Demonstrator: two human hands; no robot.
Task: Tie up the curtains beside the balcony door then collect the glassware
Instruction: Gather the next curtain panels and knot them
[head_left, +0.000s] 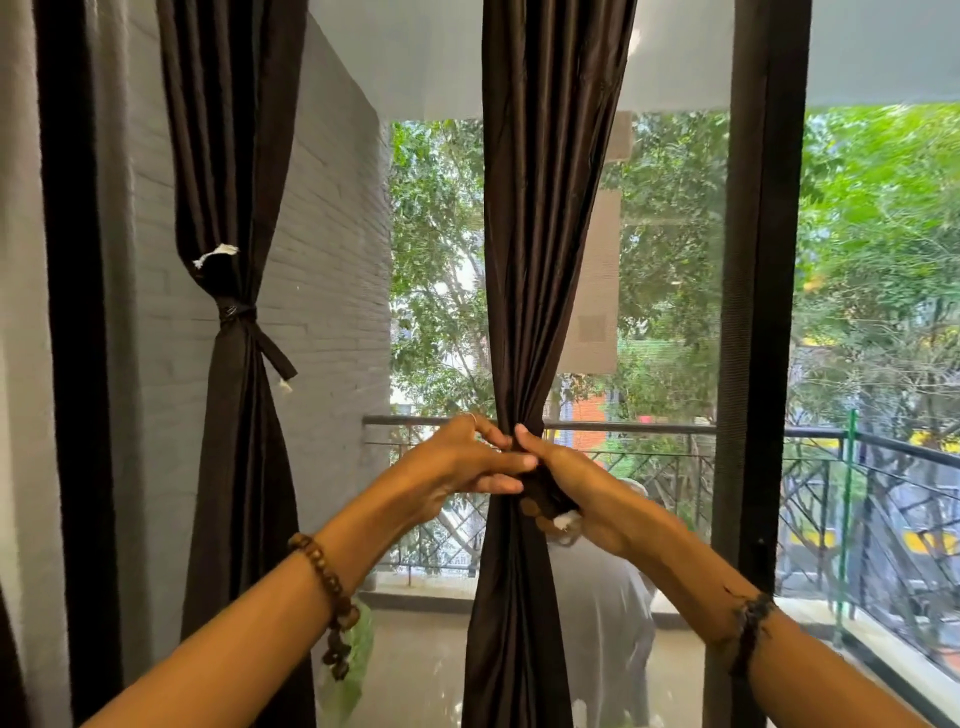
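Note:
A dark brown curtain (540, 260) hangs in the middle of the view, gathered narrow at hand height. My left hand (467, 460) presses against its left side, fingers reaching across the bunched cloth. My right hand (566, 483) grips the gathered cloth from the right, closed on a dark tie strap with a white frayed end (565, 518). A second dark brown curtain (228, 156) on the left is bound at its waist by a knotted strap (238, 314). No glassware is in view.
A black door frame post (758, 312) stands right of my hands. A white brick wall (332, 270) lies between the curtains. Beyond the glass are a balcony railing (649, 427), trees, and a person in grey seated on the balcony (608, 597). A green plastic bag (353, 660) hangs low left.

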